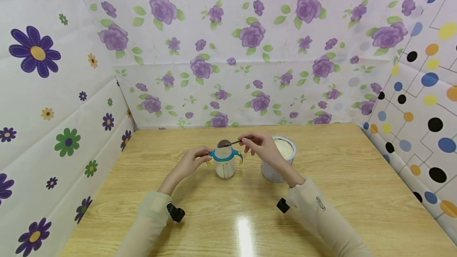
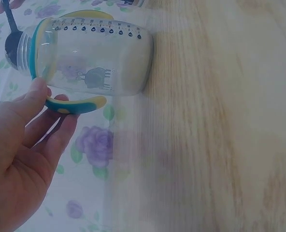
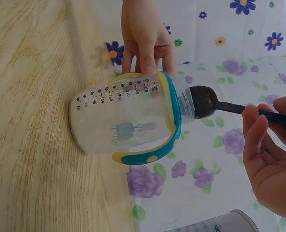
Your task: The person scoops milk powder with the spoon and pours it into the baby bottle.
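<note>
The left hand (image 1: 191,162) is pinching the bottle (image 1: 225,169) by its blue-and-yellow handle (image 2: 80,107) at nine o'clock, and the right hand (image 1: 263,146) is pinching the dark spoon (image 3: 225,106) by its stem at two o'clock. Over my remote feed I am seeing the flowered cloth (image 1: 232,43) hanging at twelve o'clock, behind the wooden table (image 1: 214,217). The can (image 1: 268,171) is standing at three o'clock from the bottle, pale powder (image 1: 284,148) showing inside. The clear bottle is standing upright toward the table's twelve o'clock side, pale contents lying at its bottom. The spoon's round bowl (image 1: 224,143) is tilting at the bottle's mouth; whether they are touching, I am failing to tell.
</note>
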Demonstrator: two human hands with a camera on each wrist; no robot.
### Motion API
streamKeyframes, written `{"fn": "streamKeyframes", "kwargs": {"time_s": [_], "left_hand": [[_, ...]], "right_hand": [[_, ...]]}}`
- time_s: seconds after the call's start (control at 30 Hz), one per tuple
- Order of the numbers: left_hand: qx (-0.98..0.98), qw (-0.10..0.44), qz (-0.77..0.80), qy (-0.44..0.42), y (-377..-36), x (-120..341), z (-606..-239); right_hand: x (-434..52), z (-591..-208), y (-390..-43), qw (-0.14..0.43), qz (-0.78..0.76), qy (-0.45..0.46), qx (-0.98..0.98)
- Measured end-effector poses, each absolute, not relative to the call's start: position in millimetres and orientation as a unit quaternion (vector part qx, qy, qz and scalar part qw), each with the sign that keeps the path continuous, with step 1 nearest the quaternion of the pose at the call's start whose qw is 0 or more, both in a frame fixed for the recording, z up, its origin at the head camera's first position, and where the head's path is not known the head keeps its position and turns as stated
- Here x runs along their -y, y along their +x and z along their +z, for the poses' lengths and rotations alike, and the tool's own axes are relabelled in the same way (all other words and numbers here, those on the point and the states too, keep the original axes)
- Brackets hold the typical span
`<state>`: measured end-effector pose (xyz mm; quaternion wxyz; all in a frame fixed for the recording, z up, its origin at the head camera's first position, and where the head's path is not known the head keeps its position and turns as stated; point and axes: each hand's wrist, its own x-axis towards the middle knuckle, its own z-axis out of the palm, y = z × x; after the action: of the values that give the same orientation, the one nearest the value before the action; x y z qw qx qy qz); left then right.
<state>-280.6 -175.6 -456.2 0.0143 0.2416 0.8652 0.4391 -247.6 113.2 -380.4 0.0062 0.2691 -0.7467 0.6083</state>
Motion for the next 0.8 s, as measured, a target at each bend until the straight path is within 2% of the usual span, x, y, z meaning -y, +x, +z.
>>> {"fn": "streamKeyframes", "kwargs": {"time_s": [0.17, 0.43, 0.8], "left_hand": [[-0.866, 0.019, 0.437, 0.241, -275.3, 173.3, -450.1], [-0.865, 0.025, 0.433, 0.252, -254.9, 167.7, -419.9], [-0.865, 0.029, 0.437, 0.246, -253.6, 167.2, -418.6]], "right_hand": [[-114.5, -381.0, -246.8, 0.006, 0.61, 0.277, 0.742], [-115.8, -379.8, -245.3, 0.012, 0.606, 0.265, 0.75], [-120.2, -400.7, -263.3, 0.022, 0.623, 0.245, 0.743]]}}
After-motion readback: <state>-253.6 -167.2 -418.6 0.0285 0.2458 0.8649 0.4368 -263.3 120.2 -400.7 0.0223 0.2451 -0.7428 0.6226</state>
